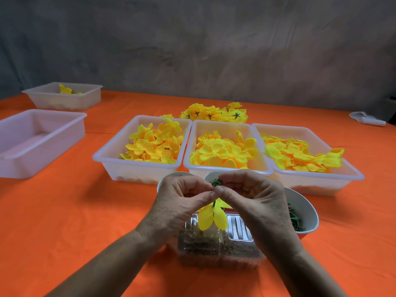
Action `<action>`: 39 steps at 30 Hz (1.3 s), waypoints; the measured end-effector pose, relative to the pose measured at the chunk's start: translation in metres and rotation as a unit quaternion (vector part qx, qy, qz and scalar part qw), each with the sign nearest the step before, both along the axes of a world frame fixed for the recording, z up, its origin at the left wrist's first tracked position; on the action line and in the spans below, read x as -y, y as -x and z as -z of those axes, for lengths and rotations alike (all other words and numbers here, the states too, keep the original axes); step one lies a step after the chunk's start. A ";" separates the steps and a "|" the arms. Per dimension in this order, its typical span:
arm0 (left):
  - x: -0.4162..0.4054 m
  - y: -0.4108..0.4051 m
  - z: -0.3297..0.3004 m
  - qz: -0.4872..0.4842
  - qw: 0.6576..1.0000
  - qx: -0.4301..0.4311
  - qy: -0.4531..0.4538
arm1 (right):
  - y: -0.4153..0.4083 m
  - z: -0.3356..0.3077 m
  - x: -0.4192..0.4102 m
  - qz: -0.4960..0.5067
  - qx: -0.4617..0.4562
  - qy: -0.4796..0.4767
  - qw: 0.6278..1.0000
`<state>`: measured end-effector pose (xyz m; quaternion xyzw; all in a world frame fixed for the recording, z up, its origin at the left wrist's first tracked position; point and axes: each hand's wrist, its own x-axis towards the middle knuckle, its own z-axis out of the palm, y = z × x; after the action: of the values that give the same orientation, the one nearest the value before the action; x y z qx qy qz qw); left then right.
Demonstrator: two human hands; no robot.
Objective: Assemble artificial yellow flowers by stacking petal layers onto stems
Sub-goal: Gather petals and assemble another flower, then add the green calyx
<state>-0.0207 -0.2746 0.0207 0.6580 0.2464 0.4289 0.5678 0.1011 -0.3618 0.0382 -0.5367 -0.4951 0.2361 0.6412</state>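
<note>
While yellow petals [211,219] hang below, left hand [180,202] and right hand [252,200] pinch the green stem [216,182].

Yellow petals [222,152], orange tablecloth [64,211], white bins [137,166], grey wall [192,50].

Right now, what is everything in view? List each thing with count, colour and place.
petal trays: three, translucent white, side by side mid-table, holding yellow petals
other trays: two, translucent, far left; the rear one holds a few yellow petals
finished flowers: a pile, yellow, behind the petal trays
bowls: at least two, white, behind the hands; the right one holds green pieces
clear box: one, below the hands
tablecloth: orange
partly built flower: one, yellow, on a green stem
hands: left and right, both pinching the stem top
</note>
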 end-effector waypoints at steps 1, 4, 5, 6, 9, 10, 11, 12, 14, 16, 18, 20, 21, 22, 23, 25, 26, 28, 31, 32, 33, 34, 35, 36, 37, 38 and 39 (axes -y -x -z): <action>0.000 0.000 0.000 -0.002 1.000 0.001 0.001 | 0.000 0.000 0.000 0.000 -0.001 0.002 1.000; 0.000 -0.001 0.000 -0.008 1.000 0.001 -0.001 | 0.000 0.002 0.000 0.001 -0.007 0.005 1.000; 0.000 -0.001 0.000 -0.009 1.000 0.002 0.000 | 0.000 0.002 0.000 0.001 -0.006 0.006 1.000; -0.001 -0.001 0.000 -0.009 1.000 0.001 0.000 | 0.000 0.002 0.000 0.000 -0.005 0.007 1.000; -0.001 0.000 0.002 -0.009 1.000 -0.001 -0.001 | 0.000 0.002 0.000 0.001 -0.011 0.006 1.000; -0.002 0.000 0.002 -0.008 1.000 -0.001 -0.003 | 0.001 0.002 0.000 0.002 -0.016 0.004 1.000; -0.002 0.000 0.003 -0.008 1.000 -0.002 -0.004 | 0.001 0.002 0.000 0.004 -0.019 0.002 1.000; -0.002 0.000 0.003 -0.007 1.000 -0.002 -0.005 | 0.001 0.002 -0.001 0.004 -0.020 0.001 1.000; -0.002 0.000 0.004 -0.003 1.000 0.000 -0.004 | 0.002 0.002 -0.001 -0.002 -0.028 0.001 1.000; -0.002 0.001 0.004 0.004 1.000 0.001 0.000 | 0.003 0.002 -0.002 -0.017 -0.048 0.005 0.999; -0.002 0.001 0.003 0.009 1.000 0.001 -0.001 | 0.003 0.003 -0.003 -0.025 -0.054 0.011 0.998; 0.000 0.002 0.002 0.012 1.000 0.005 0.000 | 0.003 0.003 -0.002 -0.024 -0.046 0.014 0.999; 0.001 0.002 0.001 0.013 1.000 0.005 0.000 | 0.003 0.003 -0.002 -0.023 -0.044 0.014 0.999; 0.001 0.003 0.000 0.014 1.000 0.002 -0.001 | 0.003 0.002 -0.002 -0.023 -0.043 0.013 0.999; 0.002 0.003 0.000 0.016 1.000 -0.001 -0.001 | 0.003 0.002 -0.001 -0.022 -0.043 0.014 0.999; 0.003 0.003 -0.002 0.020 1.000 -0.005 0.000 | 0.004 0.002 -0.001 -0.017 -0.044 0.016 0.999; 0.004 0.003 -0.002 0.020 1.000 -0.005 0.004 | 0.005 0.002 0.000 -0.014 -0.044 0.018 0.999; 0.005 0.003 -0.003 0.021 1.000 -0.004 0.012 | 0.006 0.002 0.001 -0.008 -0.043 0.020 0.999; 0.006 0.002 -0.002 0.018 1.000 -0.004 0.021 | 0.007 0.002 0.001 0.005 -0.046 0.023 0.999; 0.006 0.002 -0.002 0.017 1.000 -0.003 0.024 | 0.008 0.002 0.001 0.007 -0.045 0.022 0.999; 0.006 0.002 -0.003 0.016 1.000 -0.002 0.027 | 0.007 0.002 0.001 0.008 -0.042 0.019 0.999; 0.007 0.002 -0.003 0.016 1.000 -0.003 0.027 | 0.007 0.002 0.001 0.010 -0.039 0.016 0.999; 0.006 0.003 -0.003 0.017 0.999 -0.005 0.027 | 0.006 0.002 0.001 0.012 -0.036 0.013 0.999; 0.006 0.003 -0.003 0.017 0.999 -0.009 0.025 | 0.006 0.003 0.000 0.014 -0.036 0.012 0.999; 0.006 0.003 -0.003 0.018 0.999 -0.011 0.024 | 0.005 0.003 0.000 0.016 -0.037 0.012 0.999; 0.006 0.003 -0.003 0.017 1.000 -0.011 0.024 | 0.005 0.003 0.000 0.018 -0.038 0.012 0.999; 0.006 0.003 -0.002 0.018 0.999 -0.010 0.026 | 0.005 0.003 0.000 0.018 -0.038 0.013 0.999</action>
<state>-0.0235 -0.2803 0.0232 0.6519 0.2515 0.4055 0.5893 0.0960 -0.3616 0.0351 -0.5442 -0.4572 0.2510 0.6571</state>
